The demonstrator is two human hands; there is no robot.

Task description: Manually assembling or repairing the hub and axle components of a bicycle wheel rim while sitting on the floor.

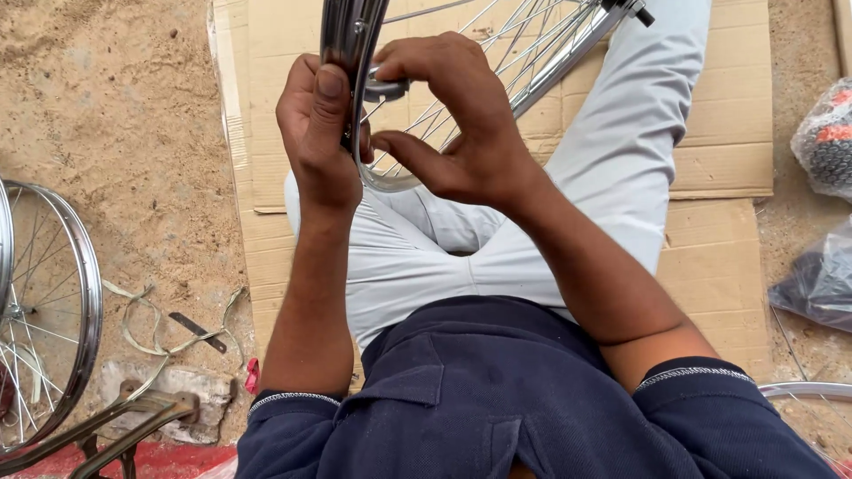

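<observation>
Head view, looking down at a seated person's lap. Flattened cardboard [728, 133] fills the upper middle and right of the frame, laid over sandy ground [115, 106] on the left. The person sits on it in pale trousers and a dark blue shirt.

A bicycle wheel [497, 44] stands on edge at the top centre, its shiny rim running down between both hands and its spokes fanning toward the upper right. The left hand [319, 133] is wrapped around the rim, thumb on top. The right hand [461, 124] is curled just inside the rim, thumb and forefinger pinching a small metal tool [386, 88] set against the spokes where they meet the rim.

By the look of it, the step in hand is spoke adjustment. A next move would likely call for a short twist of the right fingers while the left keeps the rim steady.

Room is tight: the hands nearly touch, and the spokes crowd the right fingers. A second wheel [53, 302] lies at the left edge, well apart. Plastic bags [821, 213] sit at the right edge. Open cardboard lies to the right of the raised knee.
</observation>
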